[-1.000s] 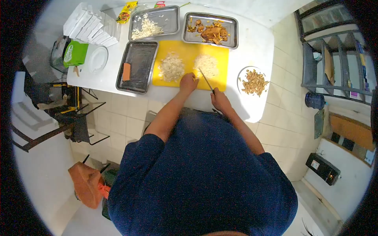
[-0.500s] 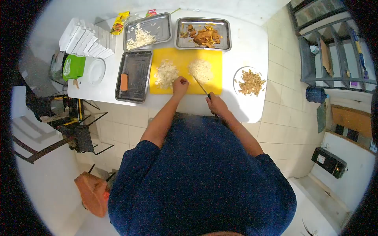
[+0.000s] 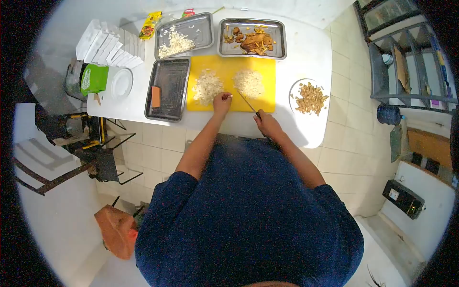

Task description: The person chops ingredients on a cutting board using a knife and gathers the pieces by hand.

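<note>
Grip closed, the right hand (image 3: 268, 126) held a knife (image 3: 247, 102), its tip at the right pale pile (image 3: 249, 83) on the yellow board (image 3: 228, 67). The left hand (image 3: 222, 103), curled, contents unclear, had shifted toward the left pile (image 3: 207, 86), seemingly giving the blade room.

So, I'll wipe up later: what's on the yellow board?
A left pile and right pile of pale bits; the left hand and knife are over it. The yellow board beneath the piles is hidden.

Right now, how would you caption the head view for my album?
Right hand gripping a knife, left hand near two pale chopped heaps on a yellow cutting board.
</note>
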Demonstrator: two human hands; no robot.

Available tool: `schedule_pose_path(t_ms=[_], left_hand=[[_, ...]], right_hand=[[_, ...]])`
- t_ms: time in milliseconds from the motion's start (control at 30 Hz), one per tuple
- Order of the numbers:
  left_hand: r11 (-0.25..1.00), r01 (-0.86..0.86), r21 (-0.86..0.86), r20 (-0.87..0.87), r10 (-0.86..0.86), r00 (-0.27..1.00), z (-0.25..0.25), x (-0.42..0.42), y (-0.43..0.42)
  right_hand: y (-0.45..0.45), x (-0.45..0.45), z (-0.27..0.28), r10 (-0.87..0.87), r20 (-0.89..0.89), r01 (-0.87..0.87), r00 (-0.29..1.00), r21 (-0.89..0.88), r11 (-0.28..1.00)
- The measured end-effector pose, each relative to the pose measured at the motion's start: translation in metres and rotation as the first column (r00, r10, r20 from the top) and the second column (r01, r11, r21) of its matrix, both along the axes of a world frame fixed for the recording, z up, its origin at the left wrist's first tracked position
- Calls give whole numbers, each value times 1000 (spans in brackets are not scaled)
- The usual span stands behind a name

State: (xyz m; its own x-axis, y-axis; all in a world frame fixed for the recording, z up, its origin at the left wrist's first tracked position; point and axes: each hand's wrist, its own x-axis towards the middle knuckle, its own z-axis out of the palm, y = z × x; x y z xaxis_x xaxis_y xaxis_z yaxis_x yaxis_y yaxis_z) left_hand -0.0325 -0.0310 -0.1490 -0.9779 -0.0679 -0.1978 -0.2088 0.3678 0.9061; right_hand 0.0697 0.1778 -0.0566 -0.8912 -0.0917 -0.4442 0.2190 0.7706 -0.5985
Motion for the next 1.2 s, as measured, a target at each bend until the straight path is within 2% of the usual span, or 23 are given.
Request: schedule_pose_path(t_ms=[100,200,400,500,533,600,700,800,867,1100,1200], left_hand=[[1000,1,-5,-11,-1,1000,20,3,3],[998,57,26,-28,-56,998,29,5,-3],[982,175,73,-23,-173,985,77,13,-6],[968,223,118,-11,-223,975,78,15,-14],[963,225,150,11,-230,973,79,17,-16],[956,223,189,33,-233,972,78,23,-19],[961,229,158,-11,-230,973,72,29,-23],[965,255,67,-77,-250,965,75,33,-25],[962,267,54,-63,-264,962,96,34,-23],[961,243,133,11,-247,969,94,38,-23],[955,246,164,-1,-249,968,96,39,-20]], right_hand=[[-2,1,-7,-81,-86,67,993,-157,985],[-9,-13,-8,-106,-79,77,991,-301,951],[-29,-58,29,-265,79,270,961,-475,837],[-36,-75,20,-250,92,258,964,-554,792],[-37,-79,8,-238,43,219,970,-576,788],[-42,-81,-1,-214,-51,139,976,-610,780],[-47,-81,7,-195,124,230,973,-597,768],[-49,-77,3,-198,66,199,978,-585,786],[-49,-75,10,-224,152,270,963,-608,747],[-40,-69,18,-237,363,432,901,-693,577],[-37,-67,23,-221,387,441,895,-699,563]])
